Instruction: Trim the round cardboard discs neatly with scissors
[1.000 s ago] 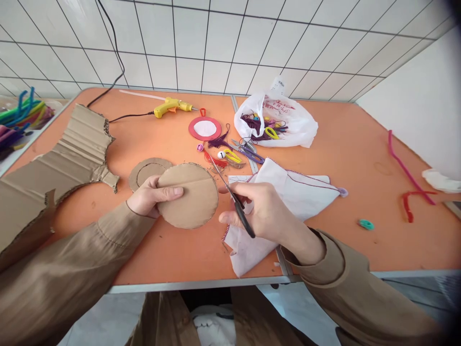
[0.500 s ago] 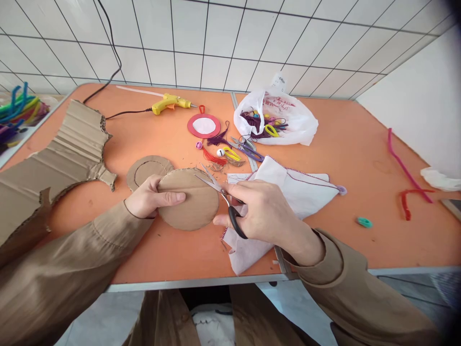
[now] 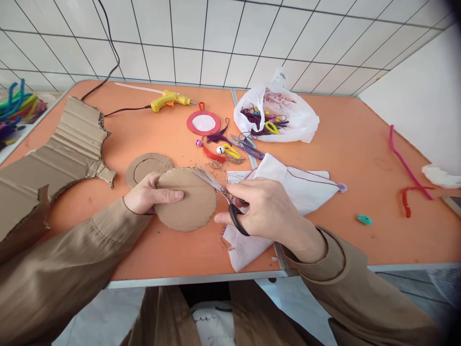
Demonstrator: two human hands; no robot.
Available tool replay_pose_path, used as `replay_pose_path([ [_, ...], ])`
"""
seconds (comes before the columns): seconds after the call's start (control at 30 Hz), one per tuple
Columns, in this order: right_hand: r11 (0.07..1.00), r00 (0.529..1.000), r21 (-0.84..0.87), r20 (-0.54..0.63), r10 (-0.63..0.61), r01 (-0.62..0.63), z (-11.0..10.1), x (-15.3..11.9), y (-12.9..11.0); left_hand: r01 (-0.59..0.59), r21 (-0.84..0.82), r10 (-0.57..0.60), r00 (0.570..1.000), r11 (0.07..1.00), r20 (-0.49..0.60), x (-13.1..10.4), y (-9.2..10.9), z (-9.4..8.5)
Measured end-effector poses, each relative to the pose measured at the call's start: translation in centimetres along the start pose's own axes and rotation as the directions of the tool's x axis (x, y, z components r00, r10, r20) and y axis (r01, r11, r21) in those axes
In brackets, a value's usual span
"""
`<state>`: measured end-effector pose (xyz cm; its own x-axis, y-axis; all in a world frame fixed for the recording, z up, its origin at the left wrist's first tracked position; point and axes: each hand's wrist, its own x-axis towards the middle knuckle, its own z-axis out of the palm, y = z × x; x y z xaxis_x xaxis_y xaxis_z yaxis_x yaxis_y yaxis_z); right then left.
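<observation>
Head view: round, flat, tan cardboard disc (image 3: 189,206), slightly rough-edged.

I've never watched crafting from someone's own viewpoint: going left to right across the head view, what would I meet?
Torn cardboard sheet → round cardboard piece in the left hand → white plastic bag → small teal coil → pink stem.

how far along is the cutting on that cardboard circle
The cardboard disc already looks cut free, its outline nearly round. In hand, the left hand grips the disc while the right hand has the scissors at its upper edge. Probably only trimming is left, as that edge still looks a bit rough; how much, I can't tell.
</observation>
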<state>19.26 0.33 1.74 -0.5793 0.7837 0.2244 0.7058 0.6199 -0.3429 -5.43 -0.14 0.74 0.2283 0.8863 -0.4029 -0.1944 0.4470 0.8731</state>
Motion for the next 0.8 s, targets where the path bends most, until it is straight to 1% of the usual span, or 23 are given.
replay_pose_path([
  [0.13,1.0,1.0,0.024,0.006,0.007,-0.007,-0.02,-0.12,0.03,0.012,-0.012,-0.013,1.0,1.0,-0.009,0.02,-0.02,-0.09],
  [0.3,0.998,1.0,0.063,-0.014,-0.023,0.023,0.07,-0.14,0.19,0.037,-0.015,-0.037,0.999,0.999,0.0,-0.1,0.13,-0.07],
  [0.57,0.986,0.998,0.159,-0.045,-0.033,0.04,0.15,-0.19,0.34,0.001,-0.032,-0.002,1.0,0.999,-0.006,-0.2,0.16,0.08],
  [0.63,0.975,1.0,0.223,-0.029,-0.01,0.016,0.17,-0.11,0.35,-0.013,-0.044,0.013,1.0,0.999,0.01,-0.06,0.07,0.01],
  [0.7,0.94,0.999,0.339,0.003,0.044,-0.043,0.23,0.04,0.35,-0.032,-0.059,0.035,0.999,0.998,0.038,0.09,-0.01,-0.05],
  [0.73,0.906,0.996,0.414,0.027,0.083,-0.087,0.29,0.12,0.36,-0.041,-0.067,0.044,0.998,0.997,0.048,0.15,-0.04,-0.04],
  [0.8,0.798,0.986,0.579,0.075,0.15,-0.165,0.43,0.31,0.34,-0.05,-0.074,0.052,0.998,0.996,0.031,0.18,-0.06,0.05],
])
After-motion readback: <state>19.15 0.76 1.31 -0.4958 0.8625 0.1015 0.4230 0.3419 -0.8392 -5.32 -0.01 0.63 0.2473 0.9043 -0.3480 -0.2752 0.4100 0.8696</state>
